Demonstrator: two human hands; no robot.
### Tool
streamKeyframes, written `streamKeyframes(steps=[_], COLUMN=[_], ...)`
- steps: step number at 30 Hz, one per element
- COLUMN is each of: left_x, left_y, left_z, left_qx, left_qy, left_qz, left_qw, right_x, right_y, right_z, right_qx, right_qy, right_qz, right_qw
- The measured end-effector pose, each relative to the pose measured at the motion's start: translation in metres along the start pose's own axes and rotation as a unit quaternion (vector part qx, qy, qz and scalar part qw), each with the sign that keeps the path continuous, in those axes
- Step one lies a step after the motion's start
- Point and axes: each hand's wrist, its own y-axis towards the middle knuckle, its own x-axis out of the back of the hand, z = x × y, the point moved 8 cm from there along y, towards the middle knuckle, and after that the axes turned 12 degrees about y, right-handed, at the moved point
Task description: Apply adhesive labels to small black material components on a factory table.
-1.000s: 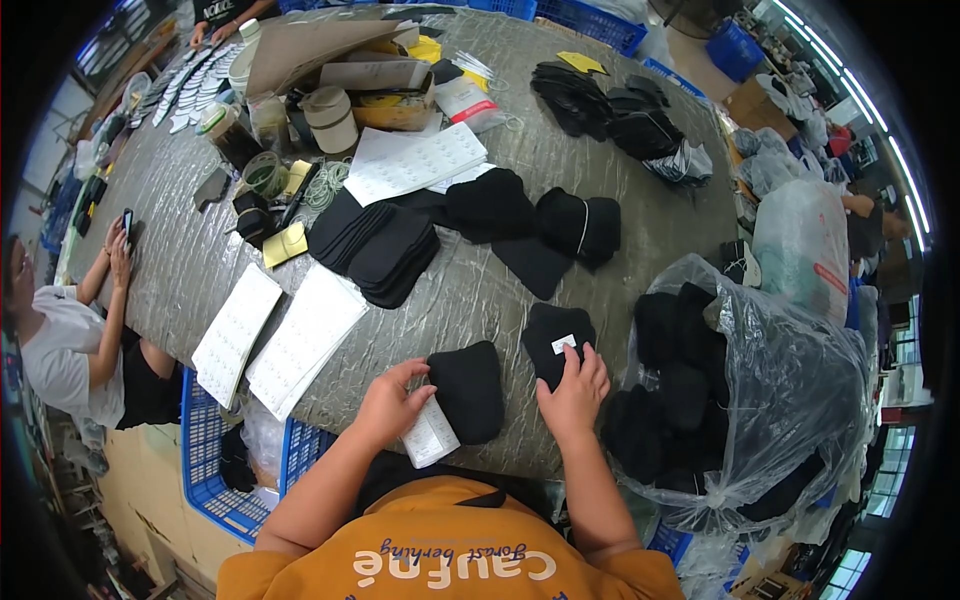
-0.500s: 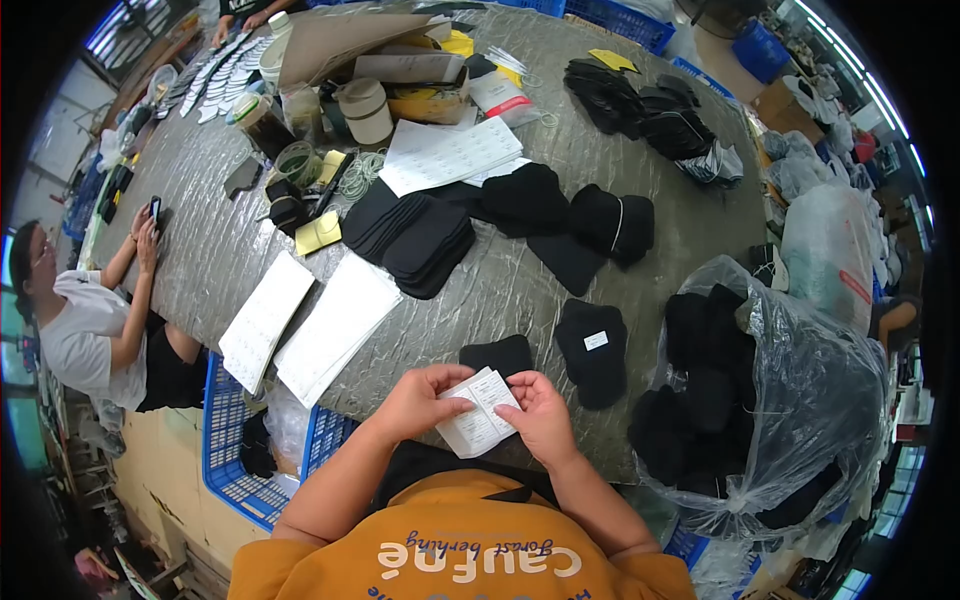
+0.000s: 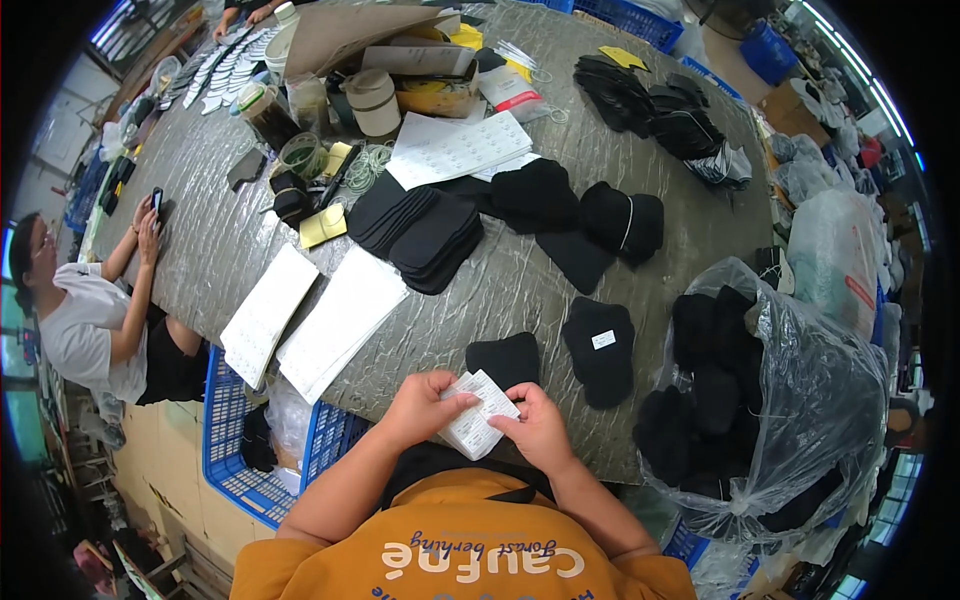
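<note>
Low in front of my body, both hands grip a small stack of printed white paper slips (image 3: 478, 413). My left hand (image 3: 424, 408) pinches the stack's left side, thumb on top. From the right, my right hand (image 3: 538, 428) pinches its edge between thumb and fingers. Just beyond the slips lies a black fabric piece (image 3: 504, 358), its near side partly covered by them. To its right rests a black shaped fabric piece (image 3: 598, 375) with a small white label (image 3: 603, 340) on it. Farther off are stacks of similar black pieces (image 3: 432, 245) and a tied black bundle (image 3: 622, 222).
White printed sheets (image 3: 342, 322) lie at the table's left front, above a blue crate (image 3: 240, 478). A clear plastic bag (image 3: 810, 400) of black pieces stands at right. Jars and a tape roll (image 3: 371, 103) crowd the back. A seated person (image 3: 90, 320) holds a phone at left.
The slips, spread into two parts earlier, now lie closer together. My right thumb has shifted slightly along their edge. The whole view has moved a little.
</note>
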Motion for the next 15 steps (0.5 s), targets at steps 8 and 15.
streamKeyframes(steps=[8, 15], left_x=[0.001, 0.003], left_y=[-0.011, -0.006], left_z=[0.004, 0.024], left_qx=[0.043, 0.080], left_qy=[0.004, 0.010], left_qz=[-0.018, -0.038], left_qw=[0.999, 0.996], right_x=[0.016, -0.012], right_y=[-0.007, -0.011], right_z=[-0.019, 0.028], right_qx=[-0.020, 0.194], right_qy=[-0.072, -0.255], right_qz=[-0.031, 0.014], right_qw=[0.997, 0.947])
